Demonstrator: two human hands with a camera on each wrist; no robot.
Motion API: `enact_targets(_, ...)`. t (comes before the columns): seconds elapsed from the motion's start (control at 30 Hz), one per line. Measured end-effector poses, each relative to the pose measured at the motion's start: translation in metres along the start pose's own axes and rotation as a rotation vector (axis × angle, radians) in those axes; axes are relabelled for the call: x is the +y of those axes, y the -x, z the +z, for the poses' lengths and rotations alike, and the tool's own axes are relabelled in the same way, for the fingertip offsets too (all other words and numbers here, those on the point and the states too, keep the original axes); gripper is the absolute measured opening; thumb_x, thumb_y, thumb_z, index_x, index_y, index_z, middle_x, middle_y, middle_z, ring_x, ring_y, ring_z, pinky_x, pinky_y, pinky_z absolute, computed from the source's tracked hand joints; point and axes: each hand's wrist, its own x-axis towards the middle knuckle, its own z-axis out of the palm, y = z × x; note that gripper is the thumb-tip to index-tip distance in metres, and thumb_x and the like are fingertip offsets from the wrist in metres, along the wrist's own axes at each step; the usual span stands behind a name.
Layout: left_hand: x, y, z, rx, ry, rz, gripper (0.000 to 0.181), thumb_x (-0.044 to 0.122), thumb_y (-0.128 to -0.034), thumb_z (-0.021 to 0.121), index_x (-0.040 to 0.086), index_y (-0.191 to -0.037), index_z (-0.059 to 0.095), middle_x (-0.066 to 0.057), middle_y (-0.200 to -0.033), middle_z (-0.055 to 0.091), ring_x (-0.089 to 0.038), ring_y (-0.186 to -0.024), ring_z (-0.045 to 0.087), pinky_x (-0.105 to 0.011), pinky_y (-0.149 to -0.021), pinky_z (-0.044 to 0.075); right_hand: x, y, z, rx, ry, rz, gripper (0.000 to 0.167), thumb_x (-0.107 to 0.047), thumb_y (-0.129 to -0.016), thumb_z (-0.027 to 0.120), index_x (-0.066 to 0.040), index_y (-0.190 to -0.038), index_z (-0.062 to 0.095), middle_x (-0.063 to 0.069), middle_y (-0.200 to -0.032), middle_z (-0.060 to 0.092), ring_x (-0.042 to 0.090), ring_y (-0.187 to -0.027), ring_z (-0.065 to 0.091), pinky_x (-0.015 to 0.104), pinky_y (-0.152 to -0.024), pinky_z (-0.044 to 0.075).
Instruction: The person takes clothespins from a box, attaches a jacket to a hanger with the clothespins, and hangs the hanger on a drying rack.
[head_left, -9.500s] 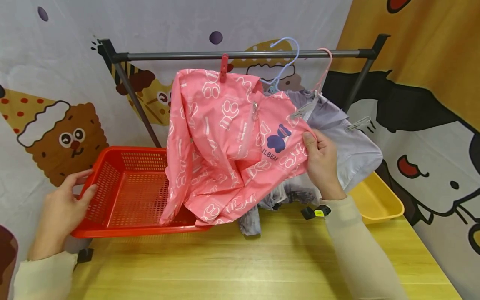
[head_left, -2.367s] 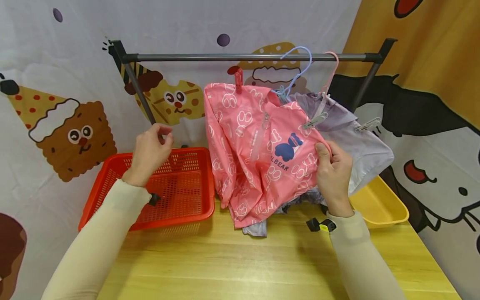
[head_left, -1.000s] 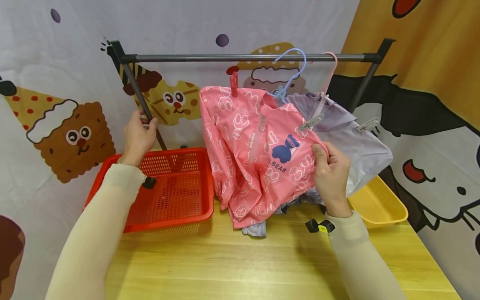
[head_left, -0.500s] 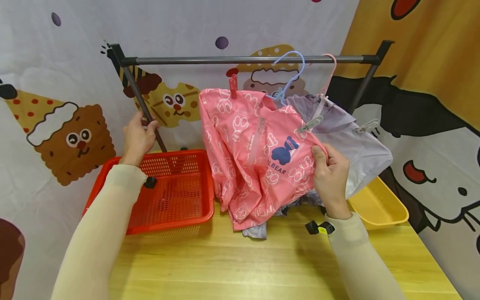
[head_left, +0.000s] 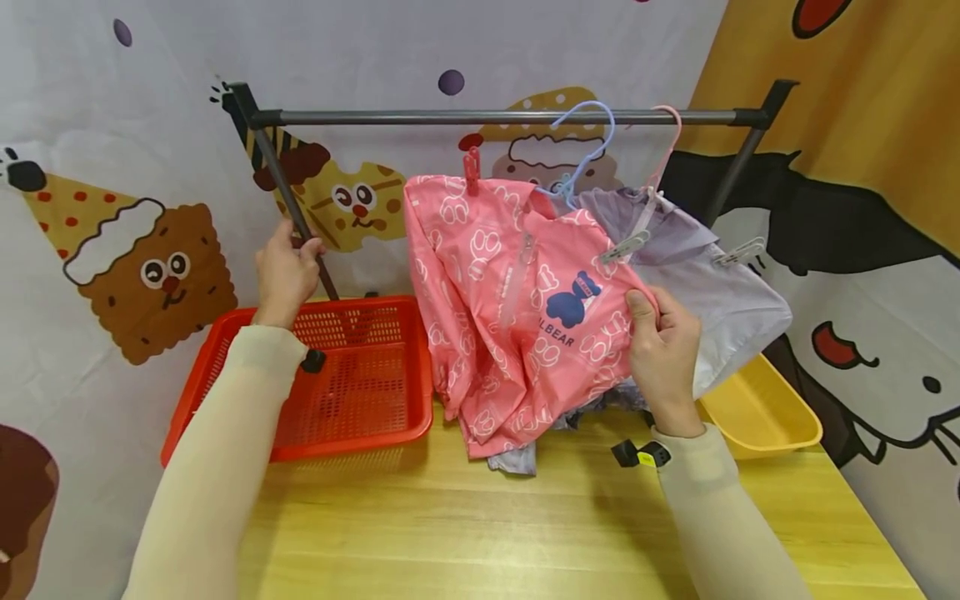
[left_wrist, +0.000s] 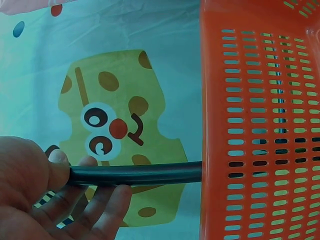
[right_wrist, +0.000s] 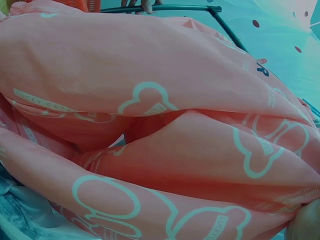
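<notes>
My left hand [head_left: 287, 271] holds the dark left post [head_left: 281, 179] of the clothes rack, with thumb and fingers round it; the post [left_wrist: 135, 174] also shows in the left wrist view. A pink jacket [head_left: 480, 308] with white bear outlines and a zipper hangs on a blue hanger [head_left: 592, 150]. Between thumb and fingers, my right hand [head_left: 663, 350] pinches the jacket's right edge. A red clothespin [head_left: 471, 172] sits on one shoulder and a pale grey one [head_left: 627, 247] on the other. Jacket cloth [right_wrist: 150, 165] fills the right wrist view.
A red perforated basket [head_left: 352, 450] stands on the wooden table [head_left: 420, 533] below my left hand. Behind the jacket, a pale lilac garment [head_left: 720, 308] hangs on a pink hanger [head_left: 666, 150]. A yellow tray [head_left: 772, 425] stands at right. The rack's bar [head_left: 420, 117] spans the back.
My left hand has gone from the basket's rim, over the basket, to the rack's left post. The jacket now hangs farther right, off the basket. My right hand keeps its hold.
</notes>
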Motion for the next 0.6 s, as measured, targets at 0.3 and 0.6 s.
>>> enact_targets(0.3, 0.0034, 0.0009, 0.0006, 0.007, 0.001, -0.030, 0.033, 0.031, -0.1241, 0.056, 0.009, -0.147, 0.064, -0.019, -0.135, 0.084, -0.043, -0.121, 0.073, -0.047, -0.094, 0.052, 0.0003, -0.0006, 0.0021, -0.002, 0.004, -0.037, 0.022, -0.010, -0.116, 0.072, 0.008, -0.107, 0.083, -0.010, -0.069, 0.059, 0.001, -0.056, 0.056, 0.016, -0.052, 0.043)
enact_targets(0.6, 0.0047, 0.0014, 0.0017, 0.003, 0.018, -0.042, 0.033, 0.033, -0.1241, 0.056, 0.011, -0.147, 0.065, -0.018, -0.136, 0.084, -0.039, -0.118, 0.072, -0.044, -0.089, 0.052, -0.0009, -0.0043, 0.0058, -0.006, 0.011, -0.050, 0.023, -0.011, -0.116, 0.072, 0.008, -0.107, 0.082, -0.010, -0.070, 0.061, 0.000, -0.056, 0.057, 0.016, -0.052, 0.044)
